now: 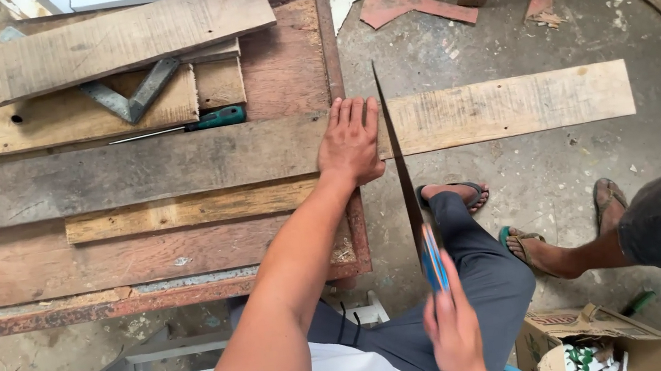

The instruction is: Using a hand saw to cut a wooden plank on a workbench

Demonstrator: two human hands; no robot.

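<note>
On the old wood table (282, 73), your left hand (351, 144) lies flat, fingers spread, on the long plank (507, 107), your right hand (452, 335) grips the saw (402, 176), and I see no cut yet.

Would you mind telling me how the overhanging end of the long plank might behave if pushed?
The long plank looks stiff, so it should pivot rather than bend. Its free end juts past the workbench unsupported, so it could tip. The left hand pressing it down probably steadies it.

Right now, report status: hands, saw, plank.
Left hand flat on long plank. Right hand grips handsaw, blade at plank's edge. Another person's feet close by.
</note>
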